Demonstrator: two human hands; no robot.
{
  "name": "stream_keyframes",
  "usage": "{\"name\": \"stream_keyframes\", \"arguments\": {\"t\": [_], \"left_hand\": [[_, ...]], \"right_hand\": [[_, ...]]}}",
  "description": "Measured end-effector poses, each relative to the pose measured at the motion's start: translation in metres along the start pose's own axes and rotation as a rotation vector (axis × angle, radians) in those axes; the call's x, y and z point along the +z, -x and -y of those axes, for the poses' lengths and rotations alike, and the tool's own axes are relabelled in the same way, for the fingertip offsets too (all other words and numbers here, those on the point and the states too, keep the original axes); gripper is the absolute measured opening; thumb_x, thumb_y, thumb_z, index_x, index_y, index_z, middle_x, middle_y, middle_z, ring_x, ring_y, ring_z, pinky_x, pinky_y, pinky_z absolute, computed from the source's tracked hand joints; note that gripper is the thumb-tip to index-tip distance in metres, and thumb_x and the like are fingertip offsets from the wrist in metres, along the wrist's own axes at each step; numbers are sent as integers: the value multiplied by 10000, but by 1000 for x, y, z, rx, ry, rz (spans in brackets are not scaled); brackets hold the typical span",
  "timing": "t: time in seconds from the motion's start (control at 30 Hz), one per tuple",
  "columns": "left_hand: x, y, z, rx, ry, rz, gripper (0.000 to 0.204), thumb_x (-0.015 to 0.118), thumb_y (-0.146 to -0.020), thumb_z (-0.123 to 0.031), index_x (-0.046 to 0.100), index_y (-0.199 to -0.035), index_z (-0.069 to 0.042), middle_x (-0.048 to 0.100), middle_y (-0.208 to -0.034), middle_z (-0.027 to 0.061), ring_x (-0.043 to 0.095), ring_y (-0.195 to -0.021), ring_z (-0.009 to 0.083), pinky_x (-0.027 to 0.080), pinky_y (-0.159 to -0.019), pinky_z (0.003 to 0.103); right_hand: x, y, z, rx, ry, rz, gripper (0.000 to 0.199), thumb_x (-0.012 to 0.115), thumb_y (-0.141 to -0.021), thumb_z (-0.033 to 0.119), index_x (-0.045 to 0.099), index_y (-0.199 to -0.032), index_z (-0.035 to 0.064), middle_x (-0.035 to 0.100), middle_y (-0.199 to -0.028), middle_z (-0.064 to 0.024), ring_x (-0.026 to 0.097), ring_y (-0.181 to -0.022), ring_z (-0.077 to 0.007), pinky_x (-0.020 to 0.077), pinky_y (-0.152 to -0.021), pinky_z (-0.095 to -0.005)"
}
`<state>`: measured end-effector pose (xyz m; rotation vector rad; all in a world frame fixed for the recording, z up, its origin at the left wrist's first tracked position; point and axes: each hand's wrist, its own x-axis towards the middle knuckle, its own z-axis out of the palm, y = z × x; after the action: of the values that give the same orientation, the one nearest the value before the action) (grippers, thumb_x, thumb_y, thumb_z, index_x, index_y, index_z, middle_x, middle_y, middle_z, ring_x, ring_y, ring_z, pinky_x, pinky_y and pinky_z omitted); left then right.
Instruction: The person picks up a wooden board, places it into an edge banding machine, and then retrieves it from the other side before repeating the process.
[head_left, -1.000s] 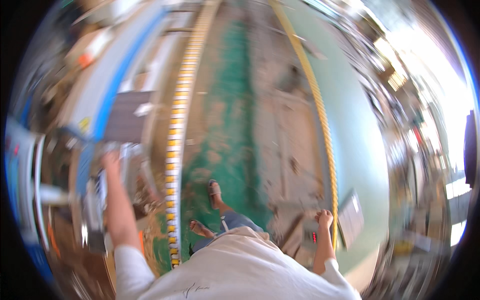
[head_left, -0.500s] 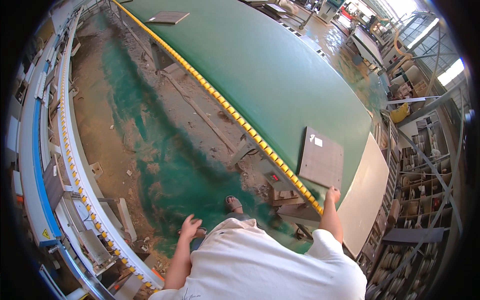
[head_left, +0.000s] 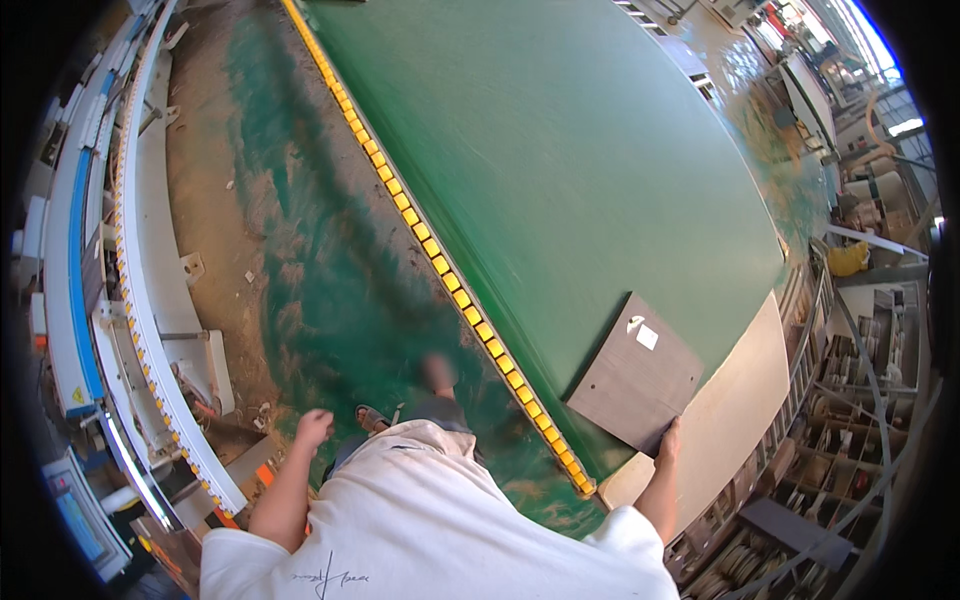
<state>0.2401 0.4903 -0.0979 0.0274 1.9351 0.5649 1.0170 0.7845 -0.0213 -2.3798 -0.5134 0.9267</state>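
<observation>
A flat brown wood-grain board (head_left: 640, 385) lies on the green belt table (head_left: 560, 190), near its close right end. It sits askew to the yellow roller edge. A white label (head_left: 648, 338) is stuck near its far corner, and two small dark holes show in its face. My right hand (head_left: 669, 442) grips the board's near right corner; the fingers under it are hidden. My left hand (head_left: 315, 428) hangs away from the table at my left side, fingers curled closed, with nothing visible in them.
Yellow rollers (head_left: 462, 298) line the table's left edge. A beige panel (head_left: 735, 410) adjoins its near right end. On the left runs a long machine with a blue rail (head_left: 75, 260). Stained green floor (head_left: 320, 250) lies between. Shelves of parts (head_left: 850, 450) stand at right.
The board has turned askew and slid toward the near end of the table, my right hand at its corner. My left hand's fingers have curled closed. My view has shifted and my feet have moved.
</observation>
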Motion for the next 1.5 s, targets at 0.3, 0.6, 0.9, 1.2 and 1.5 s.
{"name": "stream_keyframes", "arguments": {"t": [0.3,0.6,0.9,1.2,1.5], "left_hand": [[75,39,-187,475,-50,205,324,648,-915,-283,664,-1097,-16,713,-969,87,676,-816,162,524,-751,308],[-24,120,-170,679,609,-208,502,537,-989,-456,441,-1231,-28,535,-1088,51,509,-934,145,455,-860,320],[-270,145,107,455,1241,-976,450,545,-975,-446,624,-1002,-4,602,-912,61,523,-846,154,432,-792,315],[-388,147,328,154,1887,-1237,449,555,-978,-367,630,-1128,50,664,-1022,96,599,-945,206,461,-840,340],[-466,91,370,30,2078,-1335,514,567,-973,-384,584,-1229,62,645,-1143,124,581,-1037,213,446,-903,356]], "right_hand": [[119,25,159,-275,241,31,866,415,-956,623,537,-1195,-200,628,-1179,-270,612,-1067,-340,460,-941,-413],[343,447,230,-1449,-132,575,540,426,-1033,418,450,-745,-37,390,-619,-61,320,-616,-178,306,-551,-371],[494,791,54,-1448,274,1358,465,581,-968,375,539,-741,-28,480,-653,-15,388,-634,-116,352,-563,-308],[566,1065,-118,-1226,1204,1865,477,630,-927,381,632,-1173,-27,671,-973,-80,652,-795,-161,575,-645,-310],[688,1151,-210,-427,987,1998,292,606,-946,401,610,-994,113,647,-769,-34,624,-620,-154,553,-541,-284]]}}
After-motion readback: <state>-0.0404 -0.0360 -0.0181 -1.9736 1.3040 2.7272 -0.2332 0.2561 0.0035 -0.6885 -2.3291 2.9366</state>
